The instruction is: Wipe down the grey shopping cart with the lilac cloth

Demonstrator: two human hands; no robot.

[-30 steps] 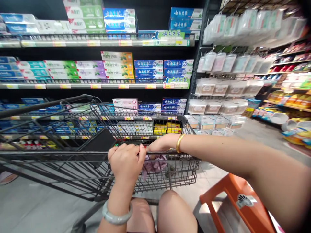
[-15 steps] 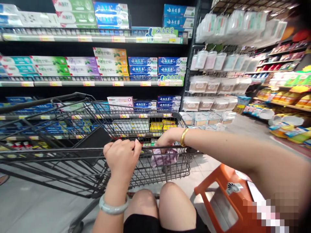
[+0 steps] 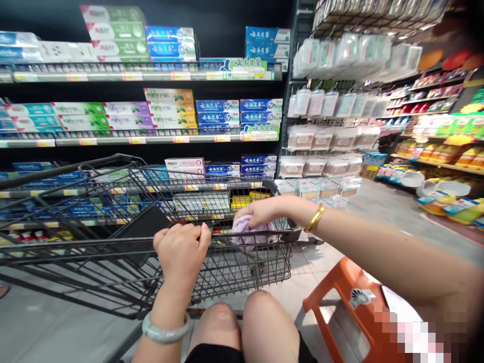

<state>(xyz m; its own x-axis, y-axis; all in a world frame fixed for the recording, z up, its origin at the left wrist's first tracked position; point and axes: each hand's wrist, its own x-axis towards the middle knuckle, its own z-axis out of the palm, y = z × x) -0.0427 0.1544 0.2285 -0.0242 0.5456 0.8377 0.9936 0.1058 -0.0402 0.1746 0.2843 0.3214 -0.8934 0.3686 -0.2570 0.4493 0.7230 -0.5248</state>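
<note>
A black wire shopping cart (image 3: 242, 267) stretches across the view in front of my knees. My left hand (image 3: 181, 249) is closed around the cart's near top rail, knuckles up, with a pale bangle on its wrist. Inside the cart's right end, my right hand (image 3: 259, 212) grips a crumpled light purple cloth (image 3: 251, 234). The cloth lies just behind the near rail, seen partly through the wire. A gold bracelet circles my right wrist, and some of my right fingers are hidden by the cloth.
Shelves (image 3: 166, 138) of boxed toothpaste stand behind the cart. Packets hang on a rack (image 3: 321, 136) to their right. An orange plastic stool (image 3: 333, 282) is beside my right knee. An aisle floor (image 3: 393, 206) runs past more stocked shelves at the far right.
My right hand has lifted slightly with the cloth, which now shows above the near rail. The view has shifted a little, and my left hand remains on the rail.
</note>
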